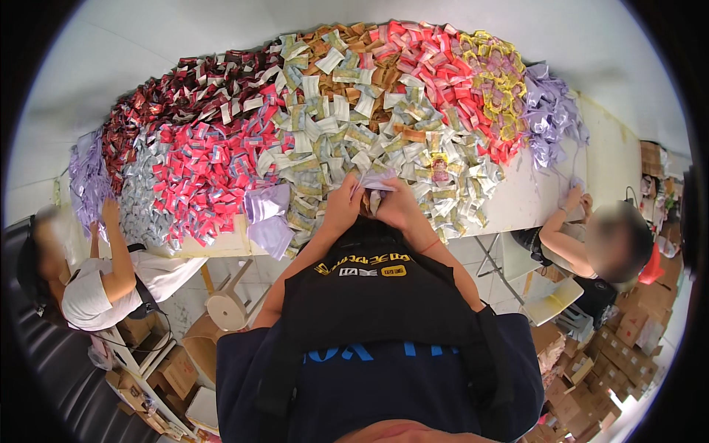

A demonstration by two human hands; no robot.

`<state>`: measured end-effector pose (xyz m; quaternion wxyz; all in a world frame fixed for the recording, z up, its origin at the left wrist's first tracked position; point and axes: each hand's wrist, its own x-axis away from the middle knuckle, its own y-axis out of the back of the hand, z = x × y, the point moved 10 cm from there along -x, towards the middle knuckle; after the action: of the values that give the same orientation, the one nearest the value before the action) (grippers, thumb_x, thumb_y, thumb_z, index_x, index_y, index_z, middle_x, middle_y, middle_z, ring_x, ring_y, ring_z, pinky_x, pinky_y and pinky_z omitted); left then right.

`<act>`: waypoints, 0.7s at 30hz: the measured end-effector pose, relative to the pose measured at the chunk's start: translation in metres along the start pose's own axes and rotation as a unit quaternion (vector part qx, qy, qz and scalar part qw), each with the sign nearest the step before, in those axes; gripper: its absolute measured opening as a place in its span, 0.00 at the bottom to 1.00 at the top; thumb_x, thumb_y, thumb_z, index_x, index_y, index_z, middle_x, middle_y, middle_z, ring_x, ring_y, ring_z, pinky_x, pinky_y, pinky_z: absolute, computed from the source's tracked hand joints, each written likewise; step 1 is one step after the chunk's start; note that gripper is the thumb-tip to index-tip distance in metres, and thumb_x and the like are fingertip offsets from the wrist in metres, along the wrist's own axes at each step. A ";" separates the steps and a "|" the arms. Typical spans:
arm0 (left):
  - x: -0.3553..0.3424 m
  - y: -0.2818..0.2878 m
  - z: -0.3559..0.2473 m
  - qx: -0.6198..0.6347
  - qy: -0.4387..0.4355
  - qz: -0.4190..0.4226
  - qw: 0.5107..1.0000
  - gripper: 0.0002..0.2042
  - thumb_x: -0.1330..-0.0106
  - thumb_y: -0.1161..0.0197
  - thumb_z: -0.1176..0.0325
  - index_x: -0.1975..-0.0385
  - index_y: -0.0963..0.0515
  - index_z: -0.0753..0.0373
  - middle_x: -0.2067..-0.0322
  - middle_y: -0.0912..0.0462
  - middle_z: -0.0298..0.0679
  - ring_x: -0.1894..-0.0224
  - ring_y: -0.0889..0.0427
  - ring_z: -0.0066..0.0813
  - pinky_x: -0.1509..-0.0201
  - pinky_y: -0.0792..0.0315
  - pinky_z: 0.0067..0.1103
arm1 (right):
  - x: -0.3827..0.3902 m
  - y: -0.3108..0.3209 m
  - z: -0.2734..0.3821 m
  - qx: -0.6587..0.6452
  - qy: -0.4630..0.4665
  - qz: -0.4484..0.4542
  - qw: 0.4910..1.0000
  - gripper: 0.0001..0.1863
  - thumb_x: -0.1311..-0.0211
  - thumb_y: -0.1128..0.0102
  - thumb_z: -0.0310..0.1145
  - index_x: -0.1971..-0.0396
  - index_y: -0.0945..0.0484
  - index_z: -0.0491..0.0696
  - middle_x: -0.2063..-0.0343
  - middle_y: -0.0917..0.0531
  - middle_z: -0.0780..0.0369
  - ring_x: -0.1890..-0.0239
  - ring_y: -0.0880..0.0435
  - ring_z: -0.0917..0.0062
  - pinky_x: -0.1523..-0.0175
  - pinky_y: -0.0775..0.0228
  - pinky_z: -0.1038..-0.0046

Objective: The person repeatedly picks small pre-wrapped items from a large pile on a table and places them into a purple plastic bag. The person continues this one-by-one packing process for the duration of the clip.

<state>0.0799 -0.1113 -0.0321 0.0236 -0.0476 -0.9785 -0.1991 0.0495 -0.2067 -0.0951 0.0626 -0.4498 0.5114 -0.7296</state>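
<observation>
The fingers of the left hand [344, 204] are curled shut around the left end of a pale lilac, flat plastic sachet [377, 179], and the fingers of the right hand [399, 204] pinch its right end in the same way, so the small packet is stretched between the two hands with its long axis running left to right, just above the fingertips and touching both. Neither hand is nearer: the sachet sits midway between them, over the near edge of the white table [532, 199]. Left of the left fingers, close by, a loose stack of lilac plastic sachets [269, 218] hangs over the table edge; further left lies a red-and-pink patch of packets [207, 173]. Directly beyond both sets of fingers spreads the pale green and cream heap of packets [347, 133]. Well to the right of the right fingers, a seated person's hand [574, 198] rests near a lilac bundle [550, 114].
</observation>
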 end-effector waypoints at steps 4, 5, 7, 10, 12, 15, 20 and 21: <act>-0.004 -0.007 -0.002 0.015 -0.007 0.025 1.000 0.08 0.38 0.46 0.69 0.71 0.36 0.64 0.81 0.29 0.47 0.79 0.28 0.44 0.75 0.35 0.28 | 0.028 -0.006 0.016 0.211 0.083 -0.071 0.971 0.17 0.47 0.44 0.26 0.56 0.32 0.43 0.61 0.25 0.58 0.58 0.23 0.73 0.66 0.24 0.73; -0.004 -0.010 -0.006 0.024 -0.013 0.035 0.999 0.08 0.38 0.46 0.68 0.72 0.36 0.64 0.81 0.29 0.46 0.80 0.28 0.41 0.75 0.35 0.28 | 0.029 0.009 0.021 0.300 0.113 -0.121 0.939 0.16 0.48 0.45 0.27 0.57 0.31 0.43 0.63 0.24 0.58 0.61 0.22 0.73 0.68 0.24 0.75; -0.004 -0.026 -0.002 0.060 0.010 0.086 0.994 0.08 0.38 0.46 0.67 0.70 0.35 0.64 0.79 0.28 0.49 0.76 0.28 0.49 0.74 0.35 0.31 | 0.025 0.003 0.028 0.486 0.111 -0.130 0.857 0.20 0.48 0.44 0.26 0.53 0.33 0.41 0.68 0.22 0.60 0.68 0.21 0.76 0.70 0.25 0.79; -0.004 -0.040 0.001 0.060 0.025 0.123 0.990 0.08 0.39 0.45 0.66 0.70 0.34 0.64 0.78 0.28 0.49 0.76 0.28 0.51 0.73 0.35 0.30 | 0.019 0.001 0.044 0.711 0.161 -0.185 0.660 0.24 0.53 0.38 0.33 0.56 0.32 0.40 0.73 0.20 0.56 0.78 0.20 0.67 0.72 0.26 0.71; -0.007 -0.040 0.007 0.060 0.026 0.112 0.992 0.08 0.39 0.45 0.66 0.71 0.33 0.64 0.79 0.27 0.46 0.78 0.28 0.45 0.73 0.35 0.29 | 0.013 -0.008 0.045 0.829 0.235 -0.193 0.469 0.23 0.54 0.37 0.35 0.59 0.30 0.41 0.72 0.20 0.53 0.77 0.20 0.60 0.71 0.27 0.65; -0.011 -0.036 0.028 0.097 0.038 0.064 0.993 0.08 0.39 0.44 0.67 0.72 0.30 0.64 0.80 0.25 0.41 0.80 0.28 0.33 0.74 0.34 0.25 | 0.015 -0.018 0.045 0.856 0.214 -0.170 0.439 0.15 0.53 0.38 0.36 0.69 0.29 0.42 0.72 0.22 0.50 0.72 0.23 0.51 0.67 0.30 0.58; -0.019 -0.041 0.084 0.215 0.127 0.043 0.967 0.07 0.40 0.43 0.67 0.73 0.27 0.65 0.82 0.26 0.32 0.80 0.30 0.16 0.75 0.34 0.17 | 0.024 -0.028 0.040 0.795 0.301 -0.096 0.517 0.14 0.52 0.41 0.33 0.66 0.30 0.43 0.65 0.24 0.51 0.69 0.23 0.55 0.67 0.31 0.59; -0.020 -0.036 0.078 0.199 0.149 0.037 0.968 0.07 0.40 0.42 0.68 0.73 0.27 0.65 0.81 0.27 0.30 0.79 0.31 0.14 0.75 0.36 0.15 | 0.021 -0.026 0.034 0.790 0.300 -0.079 0.529 0.14 0.51 0.41 0.32 0.65 0.31 0.43 0.64 0.24 0.51 0.68 0.23 0.55 0.67 0.31 0.59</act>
<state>0.0936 -0.1151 -0.1188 0.1854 -0.0481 -0.9815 -0.0041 0.0717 -0.2295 -0.0594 0.1774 -0.0101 -0.3226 -0.9297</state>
